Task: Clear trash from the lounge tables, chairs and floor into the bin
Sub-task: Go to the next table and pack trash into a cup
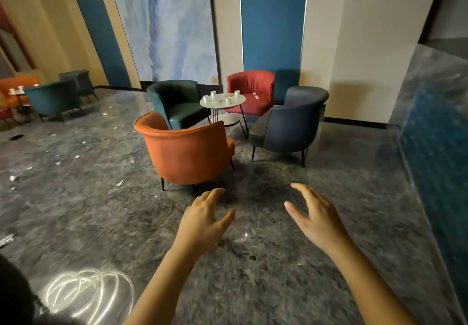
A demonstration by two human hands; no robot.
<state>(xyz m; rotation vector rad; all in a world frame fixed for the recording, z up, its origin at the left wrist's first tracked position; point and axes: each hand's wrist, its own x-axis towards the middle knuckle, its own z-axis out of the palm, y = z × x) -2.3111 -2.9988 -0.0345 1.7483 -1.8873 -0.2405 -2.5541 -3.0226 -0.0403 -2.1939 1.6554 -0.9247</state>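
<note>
My left hand (202, 219) and my right hand (316, 213) reach out in front of me over the grey marble floor, fingers spread and relaxed, holding nothing. Ahead stands a small round white table (238, 104) with several white paper cups (213, 94) and a crumpled scrap on it. A small piece of trash (255, 95) lies on the seat of the red chair (250, 89). White paper scraps (77, 157) are scattered across the floor at the left. No bin is in view.
Around the table stand an orange chair (187, 152), a green chair (174, 99) and a dark blue chair (291, 124). A second group of chairs with a table (17, 91) is at the far left. A marble wall (435, 122) runs along the right.
</note>
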